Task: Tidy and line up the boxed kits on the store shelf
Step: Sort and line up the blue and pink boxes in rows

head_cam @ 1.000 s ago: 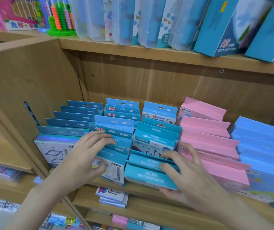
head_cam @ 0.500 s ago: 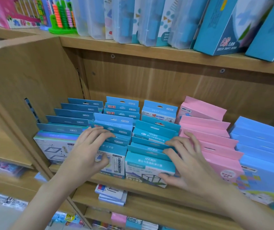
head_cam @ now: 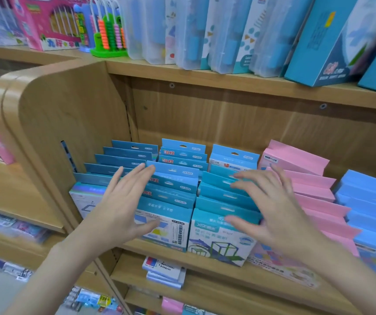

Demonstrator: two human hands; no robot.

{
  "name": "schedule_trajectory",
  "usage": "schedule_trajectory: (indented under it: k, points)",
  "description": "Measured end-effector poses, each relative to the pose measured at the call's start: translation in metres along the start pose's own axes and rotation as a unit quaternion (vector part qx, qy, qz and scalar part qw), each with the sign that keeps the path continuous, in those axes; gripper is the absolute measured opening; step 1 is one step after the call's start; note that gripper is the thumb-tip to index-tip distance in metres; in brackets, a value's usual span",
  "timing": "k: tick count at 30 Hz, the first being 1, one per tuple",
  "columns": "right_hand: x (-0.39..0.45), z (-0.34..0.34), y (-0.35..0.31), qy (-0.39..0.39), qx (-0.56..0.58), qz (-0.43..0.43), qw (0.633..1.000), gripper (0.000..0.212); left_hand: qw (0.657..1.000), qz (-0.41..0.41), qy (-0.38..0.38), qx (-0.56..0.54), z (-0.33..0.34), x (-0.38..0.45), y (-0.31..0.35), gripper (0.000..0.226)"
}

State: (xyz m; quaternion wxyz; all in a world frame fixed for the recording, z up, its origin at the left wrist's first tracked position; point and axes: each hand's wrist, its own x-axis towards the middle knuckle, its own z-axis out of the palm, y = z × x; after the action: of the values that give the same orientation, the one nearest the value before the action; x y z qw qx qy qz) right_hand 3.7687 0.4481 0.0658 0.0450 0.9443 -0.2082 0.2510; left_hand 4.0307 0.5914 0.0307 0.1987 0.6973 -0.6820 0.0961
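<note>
**A:** Why are both hands spread like that?

**B:** Neither holds anything. The left hand [head_cam: 123, 208] has its fingers straight and fanned, palm toward the second row of teal cardboard hang-tab kit boxes [head_cam: 171, 196]; the right hand [head_cam: 271, 210] is wide too, fingers loosely bent over the third row of teal kit boxes with a cube-frame picture [head_cam: 223, 214]. I'd judge they are squaring the rows — whether the palms actually touch the card, I cannot tell.

**A:** And where do the kits sit?

**B:** On the pale wooden middle shelf board [head_cam: 205, 262], four blue rows and one pink, each box leaning back on the one behind so the punched tabs step up like shingles. The dark blue leftmost row [head_cam: 114, 164] lies at ten o'clock from the left hand; the pink folded-top cardboard boxes [head_cam: 307, 178] at two o'clock from the right.

**A:** Texture?

**B:** Smooth printed card, thin and flat-sided — it should slide easily, and topple forward as easily. The front box faces look nearly level already.
</note>
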Motion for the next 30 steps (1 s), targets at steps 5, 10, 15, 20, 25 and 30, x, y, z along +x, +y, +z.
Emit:
schedule_trajectory:
  k: [5, 10, 15, 20, 25, 30]
  points:
    - [0.099, 0.016, -0.004, -0.121, 0.087, 0.004, 0.989, 0.044, 0.998, -0.005, 0.001, 0.058, 0.005, 0.007, 0.0, 0.088]
    - [0.137, 0.051, -0.014, -0.219, 0.025, -0.04, 0.975, 0.017, 1.0, 0.0, 0.016, 0.021, 0.003, -0.004, 0.002, 0.073]
    - [0.139, 0.058, -0.004, -0.183, 0.109, 0.015, 0.977, 0.015, 1.0, 0.001, 0.013, 0.0, 0.004, -0.016, 0.002, 0.07]
    - [0.145, 0.051, 0.002, -0.152, 0.146, 0.019, 0.977, 0.01, 1.0, -0.005, 0.009, -0.008, 0.004, -0.015, 0.002, 0.071]
    - [0.143, 0.04, 0.0, -0.116, 0.205, 0.035, 0.971, 0.012, 1.0, -0.009, 0.0, -0.005, 0.002, -0.017, 0.001, 0.071]
    - [0.145, 0.02, -0.004, -0.082, 0.263, 0.04, 0.961, 0.012, 0.999, -0.016, 0.019, 0.038, 0.003, -0.019, 0.0, 0.077]
